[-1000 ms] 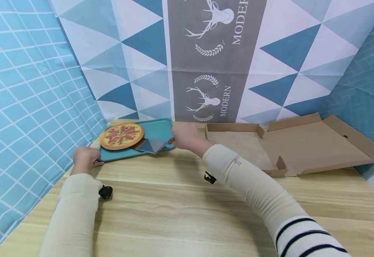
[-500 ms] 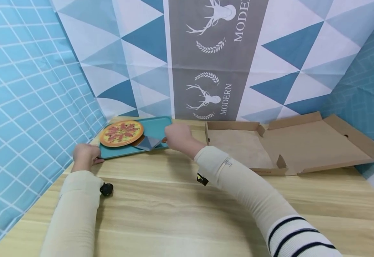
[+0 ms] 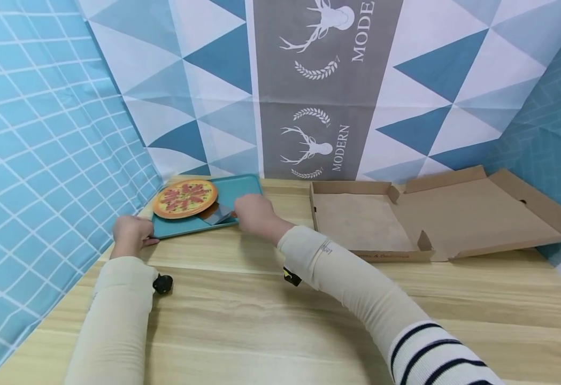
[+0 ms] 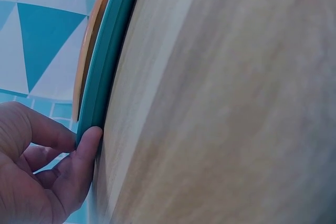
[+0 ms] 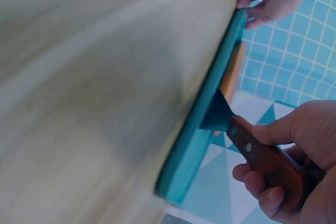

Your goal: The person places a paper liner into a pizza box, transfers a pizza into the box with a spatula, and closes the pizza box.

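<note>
The pizza lay on the teal tray, looking stiff and light (likely a toy). Left hand gripped the tray's corner; right hand clutched the spatula, best slid underneath.

- The left hand is held forward, fingers curled.
- The right hand is extended leftward, fingers wrapped in a grip.

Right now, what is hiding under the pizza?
The pizza lies on a teal tray. The metal blade of a server, gripped by the right hand, goes under its near edge. How far under it reaches is covered. The left hand holds the tray's corner.
</note>
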The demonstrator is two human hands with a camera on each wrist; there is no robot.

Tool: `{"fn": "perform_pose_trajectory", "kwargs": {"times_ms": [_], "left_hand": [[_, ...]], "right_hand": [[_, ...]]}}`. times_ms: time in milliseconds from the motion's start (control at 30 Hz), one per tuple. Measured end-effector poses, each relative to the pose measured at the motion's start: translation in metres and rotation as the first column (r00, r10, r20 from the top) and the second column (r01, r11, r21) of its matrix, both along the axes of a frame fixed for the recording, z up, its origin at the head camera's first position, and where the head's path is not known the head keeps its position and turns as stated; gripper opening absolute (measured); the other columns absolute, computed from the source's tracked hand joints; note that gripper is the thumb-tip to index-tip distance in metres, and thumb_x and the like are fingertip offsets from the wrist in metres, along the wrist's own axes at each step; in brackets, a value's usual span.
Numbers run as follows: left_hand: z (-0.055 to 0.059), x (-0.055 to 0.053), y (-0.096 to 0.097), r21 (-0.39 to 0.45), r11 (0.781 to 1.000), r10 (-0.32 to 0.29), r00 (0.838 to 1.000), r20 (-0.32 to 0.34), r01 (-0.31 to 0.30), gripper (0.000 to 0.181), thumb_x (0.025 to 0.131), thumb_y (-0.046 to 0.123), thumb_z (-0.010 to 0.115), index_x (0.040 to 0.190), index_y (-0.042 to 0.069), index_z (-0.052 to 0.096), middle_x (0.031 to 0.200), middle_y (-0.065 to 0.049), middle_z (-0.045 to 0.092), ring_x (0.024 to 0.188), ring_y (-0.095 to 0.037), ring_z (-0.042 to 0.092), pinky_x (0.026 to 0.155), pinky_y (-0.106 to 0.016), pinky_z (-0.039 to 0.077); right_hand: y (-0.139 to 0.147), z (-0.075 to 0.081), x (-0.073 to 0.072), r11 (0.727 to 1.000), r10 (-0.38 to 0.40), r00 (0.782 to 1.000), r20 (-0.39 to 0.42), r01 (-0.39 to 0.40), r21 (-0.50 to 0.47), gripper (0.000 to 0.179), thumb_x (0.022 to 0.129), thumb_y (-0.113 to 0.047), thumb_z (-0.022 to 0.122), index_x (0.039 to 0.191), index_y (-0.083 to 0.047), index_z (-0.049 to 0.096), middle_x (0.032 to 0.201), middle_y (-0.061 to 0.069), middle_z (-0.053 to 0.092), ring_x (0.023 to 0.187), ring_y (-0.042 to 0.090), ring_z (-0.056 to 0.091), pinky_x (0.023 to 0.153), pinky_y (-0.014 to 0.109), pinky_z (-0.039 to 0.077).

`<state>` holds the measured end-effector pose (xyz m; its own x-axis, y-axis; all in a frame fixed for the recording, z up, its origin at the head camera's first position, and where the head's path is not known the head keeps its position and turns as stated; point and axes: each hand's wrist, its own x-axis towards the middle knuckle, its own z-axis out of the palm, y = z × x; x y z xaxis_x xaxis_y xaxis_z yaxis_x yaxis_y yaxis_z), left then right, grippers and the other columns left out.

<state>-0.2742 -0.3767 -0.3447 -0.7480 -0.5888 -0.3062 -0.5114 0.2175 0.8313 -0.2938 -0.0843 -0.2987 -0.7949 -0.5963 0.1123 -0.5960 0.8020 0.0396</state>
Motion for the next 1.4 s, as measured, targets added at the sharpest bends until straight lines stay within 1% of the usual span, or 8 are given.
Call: {"fn": "perform_pose_trajectory", "kwargs": {"times_ms": [167, 433, 567, 900, 1033, 1200, 1300, 1400], "left_hand": [[-0.002, -0.001, 0.002, 0.002, 1.000, -0.003, 1.000, 0.007, 0.003, 0.023, 0.076, -0.012, 0.044, 0.093, 0.002, 0.052, 0.106, -0.013, 0.043, 0.059, -0.016, 0.062, 0.066, -0.033, 0.059], [0.000, 0.001, 0.001, -0.015, 1.000, -0.007, 1.000, 0.004, 0.007, 0.023, 0.074, -0.012, 0.044, 0.089, 0.002, 0.054, 0.105, -0.014, 0.045, 0.058, -0.015, 0.063, 0.065, -0.033, 0.059], [0.002, 0.002, 0.001, -0.018, 1.000, -0.009, 1.000, 0.004, 0.009, 0.021, 0.073, -0.012, 0.044, 0.084, 0.003, 0.052, 0.101, -0.013, 0.044, 0.059, -0.015, 0.062, 0.065, -0.032, 0.059], [0.000, 0.001, 0.002, 0.006, 1.000, 0.001, 1.000, -0.015, -0.001, 0.028, 0.072, -0.013, 0.044, 0.092, 0.003, 0.055, 0.107, -0.012, 0.044, 0.058, -0.015, 0.063, 0.066, -0.033, 0.059], [-0.001, 0.002, 0.002, 0.006, 1.000, -0.016, 1.000, -0.012, 0.016, 0.023, 0.074, -0.012, 0.044, 0.086, 0.006, 0.051, 0.100, -0.011, 0.043, 0.059, -0.016, 0.062, 0.066, -0.033, 0.059], [0.000, 0.003, 0.000, 0.007, 1.000, -0.024, 1.000, -0.013, 0.024, 0.025, 0.074, -0.011, 0.043, 0.068, 0.013, 0.041, 0.071, -0.005, 0.040, 0.052, -0.016, 0.055, 0.064, -0.033, 0.059], [0.000, 0.004, -0.002, 0.025, 0.999, -0.025, 0.999, -0.020, 0.026, 0.032, 0.074, -0.012, 0.042, 0.060, 0.017, 0.036, 0.056, 0.001, 0.032, 0.048, -0.016, 0.050, 0.063, -0.033, 0.059], [0.000, 0.005, -0.003, 0.039, 0.999, -0.024, 0.999, -0.027, 0.025, 0.033, 0.073, -0.012, 0.042, 0.058, 0.017, 0.035, 0.054, 0.002, 0.031, 0.047, -0.016, 0.047, 0.063, -0.033, 0.059]], "right_hand": [[-0.002, -0.008, -0.003, 1.000, -0.012, 1.000, -0.015, 0.013, 0.011, 0.026, 0.097, -0.020, 0.061, 0.071, -0.019, 0.066, 0.071, -0.005, 0.058, 0.062, 0.010, 0.046, 0.046, 0.028, 0.047], [-0.013, -0.009, -0.010, 0.998, 0.004, 0.996, -0.085, 0.001, 0.068, 0.019, 0.099, -0.019, 0.057, 0.099, -0.020, 0.076, 0.089, -0.004, 0.070, 0.069, 0.008, 0.057, 0.058, 0.029, 0.054], [-0.022, -0.009, -0.010, 0.997, -0.016, 0.995, -0.098, 0.023, 0.076, 0.023, 0.101, -0.027, 0.055, 0.095, -0.018, 0.075, 0.089, -0.003, 0.070, 0.075, 0.011, 0.061, 0.068, 0.031, 0.055], [-0.029, -0.025, -0.010, 0.998, -0.033, 0.995, -0.096, 0.039, 0.056, 0.024, 0.101, -0.017, 0.053, 0.088, -0.017, 0.073, 0.087, -0.004, 0.069, 0.077, 0.010, 0.061, 0.066, 0.027, 0.054], [-0.026, -0.037, -0.010, 0.999, -0.044, 0.998, -0.041, 0.044, 0.006, 0.023, 0.101, -0.014, 0.052, 0.104, -0.017, 0.075, 0.098, -0.002, 0.071, 0.088, 0.012, 0.065, 0.074, 0.026, 0.054], [-0.022, -0.047, -0.012, 0.990, -0.109, 0.986, 0.123, 0.119, -0.074, 0.030, 0.103, -0.020, 0.048, 0.126, -0.023, 0.067, 0.108, 0.000, 0.069, 0.088, 0.013, 0.064, 0.060, 0.027, 0.053], [-0.019, -0.049, -0.012, 0.976, -0.171, 0.967, 0.187, 0.193, -0.102, 0.028, 0.103, -0.028, 0.049, 0.123, -0.024, 0.068, 0.107, 0.000, 0.069, 0.085, 0.014, 0.063, 0.053, 0.030, 0.049], [-0.017, -0.046, -0.011, 0.965, -0.210, 0.960, 0.186, 0.234, -0.118, 0.025, 0.102, -0.032, 0.052, 0.103, -0.020, 0.073, 0.099, -0.001, 0.069, 0.078, 0.013, 0.062, 0.051, 0.032, 0.048]]}}
